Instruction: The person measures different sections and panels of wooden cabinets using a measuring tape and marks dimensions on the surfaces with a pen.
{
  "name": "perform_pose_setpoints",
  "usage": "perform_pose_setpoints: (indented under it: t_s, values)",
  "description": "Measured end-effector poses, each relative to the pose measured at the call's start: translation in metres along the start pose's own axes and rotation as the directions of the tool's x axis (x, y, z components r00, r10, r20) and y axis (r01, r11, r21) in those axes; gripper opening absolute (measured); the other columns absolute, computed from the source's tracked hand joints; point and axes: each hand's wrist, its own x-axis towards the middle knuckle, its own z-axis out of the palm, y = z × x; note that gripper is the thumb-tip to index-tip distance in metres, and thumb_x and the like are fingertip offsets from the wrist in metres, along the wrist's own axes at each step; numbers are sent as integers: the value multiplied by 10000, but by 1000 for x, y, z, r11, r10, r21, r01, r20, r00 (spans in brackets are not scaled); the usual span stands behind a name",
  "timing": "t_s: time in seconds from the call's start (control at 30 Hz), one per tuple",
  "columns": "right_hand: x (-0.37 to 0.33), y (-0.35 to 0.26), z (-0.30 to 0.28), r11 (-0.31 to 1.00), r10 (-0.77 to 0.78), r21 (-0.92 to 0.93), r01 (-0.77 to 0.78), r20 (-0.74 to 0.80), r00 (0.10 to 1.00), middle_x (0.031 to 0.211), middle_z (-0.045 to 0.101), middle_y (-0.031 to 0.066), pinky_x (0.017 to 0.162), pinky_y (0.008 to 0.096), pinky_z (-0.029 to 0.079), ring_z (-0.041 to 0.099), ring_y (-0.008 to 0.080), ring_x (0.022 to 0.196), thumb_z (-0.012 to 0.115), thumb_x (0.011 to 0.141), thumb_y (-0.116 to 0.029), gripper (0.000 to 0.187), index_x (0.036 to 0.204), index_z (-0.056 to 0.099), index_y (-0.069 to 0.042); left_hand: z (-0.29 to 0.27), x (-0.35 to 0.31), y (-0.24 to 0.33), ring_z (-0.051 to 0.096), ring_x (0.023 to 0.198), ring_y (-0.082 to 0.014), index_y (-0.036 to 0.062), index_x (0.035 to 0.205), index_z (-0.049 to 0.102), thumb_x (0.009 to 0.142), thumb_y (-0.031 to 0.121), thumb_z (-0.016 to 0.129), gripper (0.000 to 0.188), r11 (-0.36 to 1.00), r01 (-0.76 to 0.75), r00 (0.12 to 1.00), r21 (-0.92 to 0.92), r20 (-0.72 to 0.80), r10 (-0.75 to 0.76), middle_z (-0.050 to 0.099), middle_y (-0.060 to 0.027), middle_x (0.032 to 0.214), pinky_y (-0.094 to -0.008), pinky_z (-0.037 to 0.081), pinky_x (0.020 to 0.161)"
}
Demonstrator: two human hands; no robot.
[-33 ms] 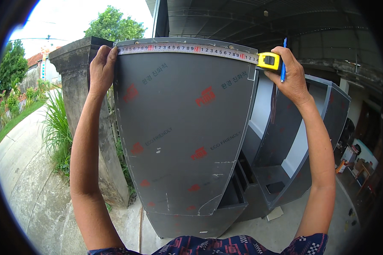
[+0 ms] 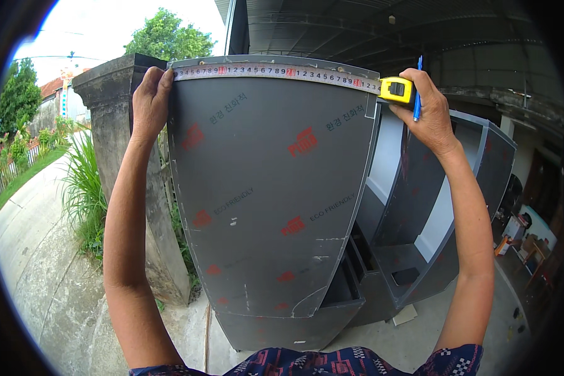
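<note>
A tall dark grey panel (image 2: 257,163) with red and dark printed marks stands upright before me. Across its top edge stretches a white tape-measure blade (image 2: 263,71), pulled out from left to right. My left hand (image 2: 151,103) pinches the blade's end at the panel's upper left corner; the tip is hidden by my fingers. At the upper right corner, my right hand (image 2: 433,116) grips the yellow tape-measure case (image 2: 395,91) by its right side. A blue pen (image 2: 417,94) is also held upright between the fingers of that hand.
Close on the left stands a weathered concrete pillar (image 2: 116,113), with tall grass (image 2: 84,194) and a concrete path (image 2: 44,263) beyond. More dark grey cabinet parts (image 2: 432,175) stand behind and to the right. A dark flat object (image 2: 405,276) lies inside one of them.
</note>
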Motion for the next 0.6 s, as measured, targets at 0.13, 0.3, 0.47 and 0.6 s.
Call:
perform_pose_setpoints:
  t_s: [0.13,0.3,0.47,0.6]
  values:
    - [-1,1,1,1000,6,-30,-6,5,1000,1060,613,55,841,376,551,635,264,1005,817,683,-85,582,1131,460,-192,2,-2,-3,471,710,-103,22,863,532,966,309,540,306,998,5,1000,-57,-9,-5,544,-57,727,-273,422,680]
    - [-2,1,0,999,11,-40,-10,6,1000,1062,612,54,837,375,554,636,263,1005,814,687,-83,583,1138,460,-191,2,-2,-1,466,716,-97,23,858,531,965,304,547,301,995,1,1000,-99,-4,-1,540,-44,730,-268,419,688]
    - [-1,0,2,999,36,-11,-36,20,999,1063,608,51,845,381,552,634,263,1007,810,687,-81,581,1139,460,-186,1,-4,-4,473,718,-96,24,856,531,964,304,548,301,997,11,1000,-76,-11,-12,546,-43,733,-267,419,688]
    - [-1,0,0,1000,26,-4,-26,1,1000,1067,604,49,862,388,548,631,264,1014,808,685,-73,582,1141,464,-186,4,-3,-6,480,725,-92,22,854,529,965,296,546,296,992,33,999,-121,6,-33,551,-42,739,-264,419,693]
